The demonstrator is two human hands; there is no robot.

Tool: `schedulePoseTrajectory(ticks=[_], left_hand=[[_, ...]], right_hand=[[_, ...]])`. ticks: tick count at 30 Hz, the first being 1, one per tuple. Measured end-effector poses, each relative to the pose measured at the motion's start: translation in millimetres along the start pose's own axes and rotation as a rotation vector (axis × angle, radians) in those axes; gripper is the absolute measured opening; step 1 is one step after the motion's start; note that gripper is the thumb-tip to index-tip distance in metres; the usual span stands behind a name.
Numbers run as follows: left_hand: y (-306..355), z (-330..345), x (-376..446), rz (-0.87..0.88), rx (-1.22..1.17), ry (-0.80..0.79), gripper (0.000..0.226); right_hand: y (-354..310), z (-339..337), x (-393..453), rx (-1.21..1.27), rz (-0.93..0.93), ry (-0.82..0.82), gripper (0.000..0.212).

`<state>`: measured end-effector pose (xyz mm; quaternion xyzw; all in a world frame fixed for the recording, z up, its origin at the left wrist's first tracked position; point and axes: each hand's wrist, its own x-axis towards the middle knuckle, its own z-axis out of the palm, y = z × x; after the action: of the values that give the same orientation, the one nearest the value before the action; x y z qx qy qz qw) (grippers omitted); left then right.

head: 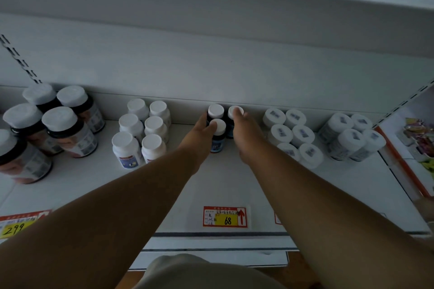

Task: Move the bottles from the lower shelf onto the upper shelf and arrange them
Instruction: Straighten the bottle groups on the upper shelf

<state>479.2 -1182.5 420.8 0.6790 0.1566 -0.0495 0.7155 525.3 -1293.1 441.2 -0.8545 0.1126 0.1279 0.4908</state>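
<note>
Both hands [223, 134] grip dark bottles [217, 138] on the shelf [234, 183]

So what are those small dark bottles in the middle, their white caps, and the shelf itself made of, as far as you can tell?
Dark bottles: likely plastic, possibly tinted glass; dark body with a glossy printed label, too dim to settle.
White caps: probably plastic; opaque, matte, evenly moulded rounds.
Shelf: looks like painted sheet metal; flat pale surface with a smooth finish, and slotted uprights at the sides suggest steel racking.
</note>
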Motion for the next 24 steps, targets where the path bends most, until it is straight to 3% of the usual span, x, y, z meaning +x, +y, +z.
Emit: schedulePoseTrajectory(ticks=[4, 24], left_hand=[[0.6, 0.5, 0.8, 0.028, 0.04, 0.016, 0.045], [5.7, -13.1, -0.4, 0.04, 0.235, -0.034, 0.044]], right_hand=[[2.7, 6.2, 5.2, -0.087, -0.04, 0.059, 0.037], [-3.2, 4.5, -26.0, -0.119, 0.046, 0.14, 0.039]])
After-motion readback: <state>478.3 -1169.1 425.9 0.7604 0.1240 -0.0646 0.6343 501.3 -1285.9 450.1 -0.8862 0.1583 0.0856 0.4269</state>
